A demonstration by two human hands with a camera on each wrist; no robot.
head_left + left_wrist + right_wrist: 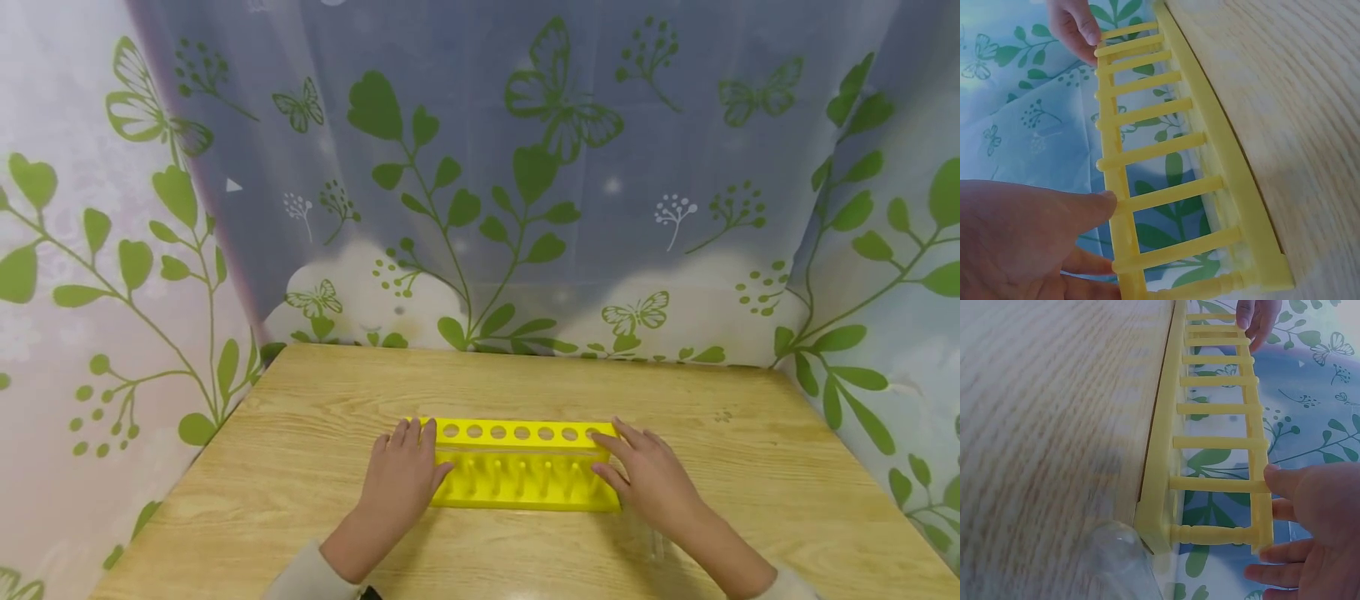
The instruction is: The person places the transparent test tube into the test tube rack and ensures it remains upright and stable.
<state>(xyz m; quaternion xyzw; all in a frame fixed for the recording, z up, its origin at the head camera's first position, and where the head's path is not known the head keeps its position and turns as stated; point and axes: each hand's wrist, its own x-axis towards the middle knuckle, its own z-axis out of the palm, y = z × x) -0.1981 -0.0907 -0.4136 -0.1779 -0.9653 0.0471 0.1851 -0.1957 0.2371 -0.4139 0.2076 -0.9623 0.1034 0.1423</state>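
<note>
Your rack (521, 467) was bright yellow all over, pegs and holed top alike. The table (750, 467) under it showed pale wood with a fine brown grain. The curtain (480, 167) behind was sheer white to bluish, printed with green leaves, stems and butterflies. Your sleeve (307, 579) looked light grey.

I can read no text, label, brand or number anywhere: none on the yellow rack (517, 467), none on the worktop (300, 467), and the curtain (480, 167) shows only leaves and butterflies.
</note>
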